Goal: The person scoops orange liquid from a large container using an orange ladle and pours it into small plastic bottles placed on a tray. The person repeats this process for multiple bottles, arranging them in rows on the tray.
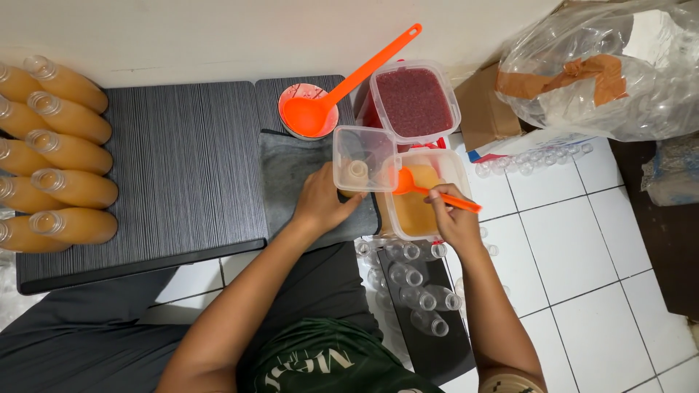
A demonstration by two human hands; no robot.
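My left hand (320, 204) grips a small clear bottle (356, 175) standing on a grey cloth (287, 175); a square clear funnel-like tub (364, 156) sits on the bottle's mouth. My right hand (451, 215) holds an orange ladle (429, 193) by its handle, its bowl at the tub's edge over a clear container of orange liquid (422, 207). Behind it stands a container of dark red seeds (413, 102). A second orange ladle (342, 84) rests in a small orange bowl (306, 109).
Several filled orange bottles (58, 153) lie in a row on a dark ribbed mat (182, 167) at left. Empty clear bottles (415, 287) lie by my knees. A large plastic bag (604, 69) and a cardboard box sit at right on white tiles.
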